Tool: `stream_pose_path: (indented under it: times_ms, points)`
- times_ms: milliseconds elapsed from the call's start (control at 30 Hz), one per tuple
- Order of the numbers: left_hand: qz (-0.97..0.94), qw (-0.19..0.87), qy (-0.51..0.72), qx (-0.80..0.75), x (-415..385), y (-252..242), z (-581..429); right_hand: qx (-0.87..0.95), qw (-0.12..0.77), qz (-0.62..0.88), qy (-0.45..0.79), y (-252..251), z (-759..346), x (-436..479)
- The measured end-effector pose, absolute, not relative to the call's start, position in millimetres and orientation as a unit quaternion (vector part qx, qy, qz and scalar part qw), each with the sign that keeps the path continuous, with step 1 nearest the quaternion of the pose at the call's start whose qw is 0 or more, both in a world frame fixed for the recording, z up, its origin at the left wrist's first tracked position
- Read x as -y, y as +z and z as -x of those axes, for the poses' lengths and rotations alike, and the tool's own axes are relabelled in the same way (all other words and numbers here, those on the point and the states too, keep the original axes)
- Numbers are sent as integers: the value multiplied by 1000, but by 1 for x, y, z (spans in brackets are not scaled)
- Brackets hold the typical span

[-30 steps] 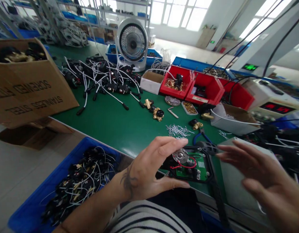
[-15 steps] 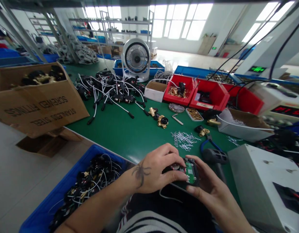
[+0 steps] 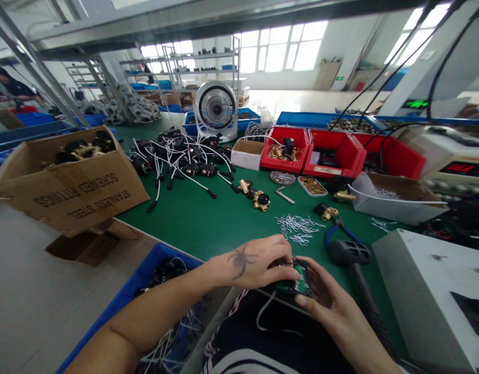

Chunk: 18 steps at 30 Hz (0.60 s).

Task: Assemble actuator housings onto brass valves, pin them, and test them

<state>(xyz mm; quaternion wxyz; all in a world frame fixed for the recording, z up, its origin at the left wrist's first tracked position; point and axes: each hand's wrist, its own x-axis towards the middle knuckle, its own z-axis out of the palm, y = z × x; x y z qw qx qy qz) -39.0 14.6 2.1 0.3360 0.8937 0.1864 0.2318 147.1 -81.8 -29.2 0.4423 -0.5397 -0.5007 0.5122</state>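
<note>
The step in hand looks like fitting or adjusting something inside a small black housing point(image 3: 310, 280), held with its face uncovered and a green circuit board point(image 3: 300, 283) showing. The housing is at the near edge of the worktop point(image 3: 208, 223); I cannot tell whether it rests there or is held clear.

The right hand point(image 3: 332, 301) has a firm, nearly closed grip on the housing's right end, thumb on the near side and fingers round the far side. The left hand point(image 3: 268, 267) reaches over from the left, its grip narrow and curled, thumb above the board. Its fingertips are partly hidden, so I cannot tell what, if anything, they pinch.

A white cable point(image 3: 261, 316) hangs just below the housing; whether the two are joined is unclear. The next move calls for the right hand to keep the housing steady while the left works with small finger motions, leaving the board unpressed. Farther off lie loose wire clips point(image 3: 297, 227); to the right are blue-handled pliers point(image 3: 328, 238) and a black mallet point(image 3: 350, 253).
</note>
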Motion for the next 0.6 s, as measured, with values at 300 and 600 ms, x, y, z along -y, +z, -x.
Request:
stream_pose_path:
  times_ms: [300, 600]
  points:
    - [-926, 315, 174, -112, -26, 12, 45, 471, 454, 532, 537, -31, -145, 84]
    - [-939, 171, 197, -224, -24, -8, 29, 477, 451, 545, 522, -39, -141, 82]
